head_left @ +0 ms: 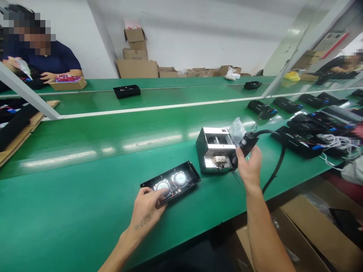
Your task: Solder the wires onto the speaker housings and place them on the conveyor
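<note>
My left hand [150, 206] grips the near left corner of a black speaker housing [185, 190], thumb inside and fingers around the edge. Two round speakers [179, 179] with pale centres sit in the housing, which lies on the green bench. In my right hand [251, 166] is a black electric screwdriver [247, 144], its cable leading off to the right. The screwdriver slants down beside a box-shaped screw feeder [202, 151] with a metal mechanism in its open front. Its tip is hidden at the feeder's right side.
Black housings with wires [300, 141] crowd the bench at right. A clear plastic bag [237, 128] is behind the feeder. Across the bench, a co-worker [56, 56] holds a white bottle near a small cardboard box [69, 85]. Cardboard boxes [317, 230] stand below the bench at lower right.
</note>
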### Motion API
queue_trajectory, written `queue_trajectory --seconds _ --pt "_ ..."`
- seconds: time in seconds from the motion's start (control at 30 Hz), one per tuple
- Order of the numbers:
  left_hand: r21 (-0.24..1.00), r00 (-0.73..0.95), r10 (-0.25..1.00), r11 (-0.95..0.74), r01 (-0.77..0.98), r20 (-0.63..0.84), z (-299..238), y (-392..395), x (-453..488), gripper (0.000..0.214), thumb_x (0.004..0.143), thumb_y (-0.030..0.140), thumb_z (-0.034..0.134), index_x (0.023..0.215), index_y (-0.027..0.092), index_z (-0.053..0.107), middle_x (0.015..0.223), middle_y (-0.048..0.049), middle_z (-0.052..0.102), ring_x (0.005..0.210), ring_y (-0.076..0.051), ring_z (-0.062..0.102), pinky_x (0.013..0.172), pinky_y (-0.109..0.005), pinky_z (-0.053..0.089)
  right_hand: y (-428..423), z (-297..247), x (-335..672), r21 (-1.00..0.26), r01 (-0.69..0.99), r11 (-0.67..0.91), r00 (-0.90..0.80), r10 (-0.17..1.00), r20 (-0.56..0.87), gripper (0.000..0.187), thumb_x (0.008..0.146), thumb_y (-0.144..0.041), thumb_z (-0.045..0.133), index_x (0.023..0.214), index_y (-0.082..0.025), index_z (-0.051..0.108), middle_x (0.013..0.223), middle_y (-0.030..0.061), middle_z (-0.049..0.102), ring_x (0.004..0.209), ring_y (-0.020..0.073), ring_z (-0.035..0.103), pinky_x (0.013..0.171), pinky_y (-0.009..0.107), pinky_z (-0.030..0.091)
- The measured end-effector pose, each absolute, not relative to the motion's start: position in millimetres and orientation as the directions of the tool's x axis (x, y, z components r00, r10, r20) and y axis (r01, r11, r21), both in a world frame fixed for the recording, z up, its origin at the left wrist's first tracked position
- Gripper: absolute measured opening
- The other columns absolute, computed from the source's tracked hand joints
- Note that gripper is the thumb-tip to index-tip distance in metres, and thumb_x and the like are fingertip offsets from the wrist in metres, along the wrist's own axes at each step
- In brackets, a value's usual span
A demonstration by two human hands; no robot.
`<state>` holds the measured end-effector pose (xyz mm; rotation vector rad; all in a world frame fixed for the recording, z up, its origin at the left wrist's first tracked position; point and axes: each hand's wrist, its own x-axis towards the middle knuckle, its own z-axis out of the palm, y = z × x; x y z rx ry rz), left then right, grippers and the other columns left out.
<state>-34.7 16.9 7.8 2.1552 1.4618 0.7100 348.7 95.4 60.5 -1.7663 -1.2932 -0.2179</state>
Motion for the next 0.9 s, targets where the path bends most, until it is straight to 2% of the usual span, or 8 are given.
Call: queue_trajectory --seconds 0.07,0.13,0.3,0.4,0.5,0.7,0.8,0.9 --pt "0.604 0.318 0.926 -0.373 0.704 0.202 6.8 16.7 -35.7 0.038 0.082 0.019 0.067 0.118 0.032 0.069 0.086 0.0034 0.079 0.075 -0.020 0.070 0.092 -0.045 0.046 107.6 60.0 359.0 -0.570 0.820 -0.056 0.443 0.692 0.570 0.056 0.094 -0.064 0.053 0.119 -0.015 0.062 0.114 0.0177 0.067 0.118 0.0357 0.060 0.104 0.057 0.048" --pt "0.588 0.326 0.912 -0.410 0.697 0.250 5.3 16.7 -36.5 0.036 0.083 0.019 0.067 0.117 0.031 0.069 0.085 0.0032 0.079 0.076 -0.020 0.070 0.091 -0.044 0.046 109.3 58.5 361.6 -0.530 0.847 -0.038 0.431 0.632 0.644 0.058 0.091 -0.069 0.056 0.108 -0.014 0.065 0.115 0.0199 0.067 0.119 0.0360 0.061 0.106 0.056 0.047" --pt "0.472 0.354 0.829 -0.543 0.694 0.434 0.7 16.5 -37.4 0.029 0.087 0.019 0.064 0.114 0.029 0.068 0.080 0.0040 0.077 0.067 -0.016 0.067 0.087 -0.039 0.048 88.0 52.1 355.6 -0.569 0.823 -0.003 0.500 0.479 0.721 0.055 0.091 -0.064 0.061 0.114 -0.014 0.065 0.109 0.0198 0.073 0.103 0.0344 0.072 0.094 0.050 0.055" --pt "0.382 0.372 0.763 -0.605 0.698 0.529 -1.3 18.0 -39.4 0.023 0.093 0.022 0.062 0.113 0.029 0.068 0.077 0.0053 0.075 0.065 -0.015 0.064 0.085 -0.036 0.048 74.2 55.4 347.2 -0.679 0.697 0.233 0.558 0.419 0.716 0.055 0.085 -0.058 0.072 0.121 -0.020 0.057 0.100 0.0115 0.076 0.087 0.0283 0.074 0.086 0.046 0.058" --pt "0.322 0.400 0.739 -0.622 0.714 0.542 -4.3 22.1 -44.8 0.016 0.093 0.028 0.063 0.108 0.030 0.069 0.078 0.0047 0.075 0.070 -0.016 0.064 0.080 -0.034 0.050 60.7 60.6 332.1 -0.829 0.435 0.352 0.638 0.528 0.560 0.054 0.079 -0.049 0.080 0.118 -0.021 0.056 0.077 -0.0016 0.069 0.061 0.0177 0.066 0.069 0.036 0.058" --pt "0.275 0.448 0.703 -0.661 0.698 0.552 -10.2 34.1 -59.1 0.018 0.089 0.036 0.068 0.106 0.032 0.070 0.080 0.0055 0.077 0.078 -0.019 0.063 0.072 -0.028 0.052 48.0 55.0 304.4 -0.968 0.167 0.188 0.463 0.852 0.245 0.040 0.080 -0.040 0.082 0.109 -0.020 0.063 0.065 -0.0063 0.061 0.050 0.0121 0.058 0.053 0.027 0.049" --pt "0.279 0.479 0.684 -0.691 0.666 0.550 -8.8 36.7 -62.2 0.017 0.087 0.034 0.070 0.105 0.034 0.071 0.080 0.0077 0.078 0.079 -0.018 0.062 0.068 -0.025 0.052 55.6 67.6 303.9 -0.957 0.062 0.285 0.474 0.835 0.279 0.032 0.080 -0.036 0.082 0.095 -0.021 0.058 0.052 -0.0109 0.052 0.040 0.0095 0.048 0.044 0.025 0.041" --pt "0.274 0.483 0.680 -0.695 0.665 0.551 -8.1 36.8 -62.2 0.021 0.084 0.034 0.072 0.105 0.035 0.072 0.081 0.0085 0.078 0.078 -0.018 0.062 0.067 -0.024 0.053 70.7 95.1 304.5 -0.850 0.045 0.525 0.547 0.699 0.461 0.029 0.083 -0.031 0.079 0.100 -0.024 0.057 0.051 -0.0130 0.050 0.038 0.0087 0.046 0.045 0.025 0.042"
